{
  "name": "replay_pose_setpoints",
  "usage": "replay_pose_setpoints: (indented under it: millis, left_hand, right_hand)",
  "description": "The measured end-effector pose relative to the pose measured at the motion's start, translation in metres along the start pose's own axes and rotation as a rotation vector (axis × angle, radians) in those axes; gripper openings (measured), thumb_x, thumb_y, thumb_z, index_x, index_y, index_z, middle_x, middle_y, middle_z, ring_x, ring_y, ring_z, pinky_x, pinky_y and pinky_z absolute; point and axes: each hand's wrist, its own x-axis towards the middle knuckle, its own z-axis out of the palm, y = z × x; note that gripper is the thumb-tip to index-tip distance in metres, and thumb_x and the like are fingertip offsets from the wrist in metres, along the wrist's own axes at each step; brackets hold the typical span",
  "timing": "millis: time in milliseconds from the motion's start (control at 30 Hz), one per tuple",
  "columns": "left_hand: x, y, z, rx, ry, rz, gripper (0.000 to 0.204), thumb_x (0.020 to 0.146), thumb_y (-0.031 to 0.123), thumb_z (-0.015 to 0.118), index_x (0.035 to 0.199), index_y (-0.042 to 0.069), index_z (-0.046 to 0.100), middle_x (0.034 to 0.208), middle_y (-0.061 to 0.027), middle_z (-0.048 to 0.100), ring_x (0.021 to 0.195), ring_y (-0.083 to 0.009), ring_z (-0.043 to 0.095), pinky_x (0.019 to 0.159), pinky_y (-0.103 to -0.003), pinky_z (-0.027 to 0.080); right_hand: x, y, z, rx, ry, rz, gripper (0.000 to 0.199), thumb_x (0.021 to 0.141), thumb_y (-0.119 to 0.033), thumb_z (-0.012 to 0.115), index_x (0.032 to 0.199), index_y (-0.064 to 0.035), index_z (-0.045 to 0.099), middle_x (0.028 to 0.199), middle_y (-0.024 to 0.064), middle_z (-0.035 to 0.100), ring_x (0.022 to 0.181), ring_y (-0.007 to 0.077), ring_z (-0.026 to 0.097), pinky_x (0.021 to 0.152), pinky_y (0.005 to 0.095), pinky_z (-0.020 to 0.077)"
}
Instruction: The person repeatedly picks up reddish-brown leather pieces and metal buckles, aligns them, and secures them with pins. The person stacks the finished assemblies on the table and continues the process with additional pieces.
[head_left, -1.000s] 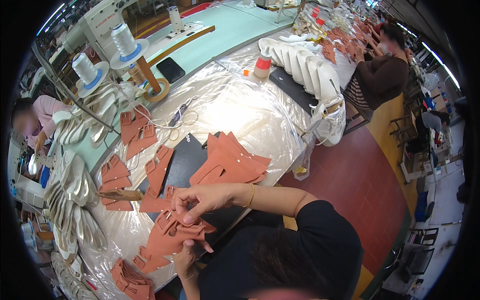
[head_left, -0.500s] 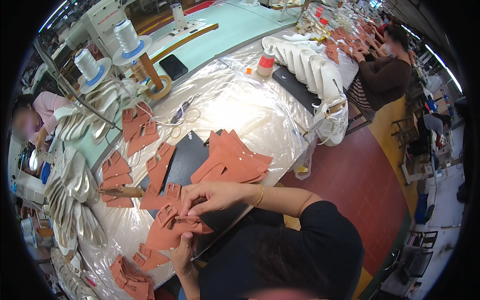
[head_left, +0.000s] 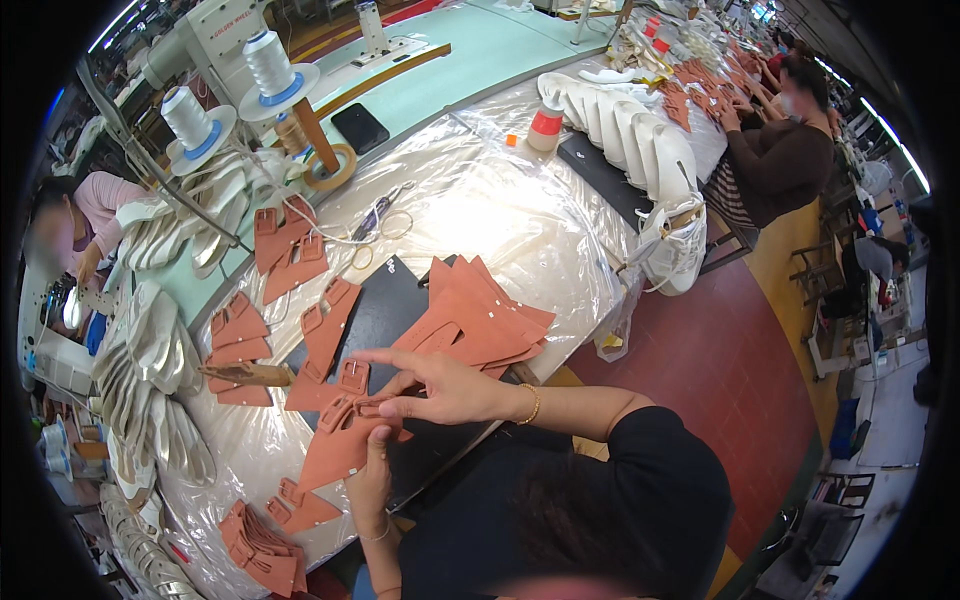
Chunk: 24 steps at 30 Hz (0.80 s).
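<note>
My left hand (head_left: 370,482) holds a rust-coloured shoe-upper piece (head_left: 333,455) from below, thumb up along its edge. My right hand (head_left: 445,388) pinches the strap end of that piece by its covered buckle, with the index finger stretched out to the left. Under and behind the hands lies a black board (head_left: 375,305). Beside them rests another buckled piece (head_left: 328,325). A stack of rust-coloured pieces without visible buckles (head_left: 470,320) sits just beyond my right hand. To the left lies a wooden-handled tool (head_left: 250,375), its working end not distinguishable.
More buckled pieces lie at the left (head_left: 237,335) and in a near pile (head_left: 262,550). Scissors (head_left: 375,215), a phone (head_left: 360,128), thread cones (head_left: 272,65) and a tape roll (head_left: 330,168) are farther off. White shoe parts (head_left: 160,390) crowd the left; co-workers sit both sides.
My right index finger has straightened out to the left and its thumb has come over the strap end. The held piece has tilted between my hands. The whole view has shifted slightly.
</note>
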Motion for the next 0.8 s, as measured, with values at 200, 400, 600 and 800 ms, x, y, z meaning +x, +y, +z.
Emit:
replay_pose_setpoints:
  millis: [200, 400, 600, 800]
  left_hand:
    - [0.004, 0.0, 0.005, 0.219, -0.096, 0.189, 0.024, 0.097, 0.022, 0.057, 0.096, 0.0, 0.067, 0.075, -0.0022, 0.064, 0.067, -0.0104, 0.056, 0.064, -0.024, 0.044]
    - [0.01, 0.008, 0.009, 0.236, -0.124, 0.095, 0.02, 0.097, 0.017, 0.056, 0.096, 0.001, 0.067, 0.078, -0.0036, 0.062, 0.067, -0.0109, 0.055, 0.062, -0.024, 0.043]
    - [0.014, 0.015, -0.014, 0.284, -0.351, 0.26, 0.021, 0.093, 0.016, 0.061, 0.107, 0.002, 0.067, 0.084, 0.0015, 0.064, 0.069, -0.0047, 0.051, 0.059, -0.022, 0.04]
    - [-0.003, -0.019, -0.036, 0.154, -0.377, -0.197, 0.036, 0.081, 0.03, 0.075, 0.1, 0.0, 0.067, 0.08, -0.0021, 0.064, 0.068, -0.0097, 0.059, 0.063, -0.025, 0.047]
  right_hand:
    - [0.007, 0.027, 0.002, -0.262, 0.054, -0.107, 0.016, 0.087, -0.008, 0.066, 0.098, -0.0005, 0.057, 0.116, 0.0116, 0.054, 0.086, 0.0208, 0.063, 0.075, 0.0315, 0.0498]
    - [0.007, 0.033, 0.007, -0.318, 0.119, -0.247, 0.01, 0.085, -0.005, 0.064, 0.087, -0.001, 0.056, 0.108, 0.0108, 0.052, 0.088, 0.0255, 0.059, 0.075, 0.0324, 0.0479]
    - [0.007, -0.012, -0.025, -0.379, 0.222, -0.492, 0.011, 0.084, -0.013, 0.068, 0.082, -0.0051, 0.06, 0.103, 0.0093, 0.059, 0.094, 0.0225, 0.057, 0.084, 0.0335, 0.0445]
    - [0.01, -0.027, -0.047, -0.441, 0.317, -0.451, 0.012, 0.085, -0.016, 0.068, 0.084, -0.0049, 0.062, 0.095, 0.0081, 0.062, 0.09, 0.0222, 0.058, 0.084, 0.0338, 0.0442]
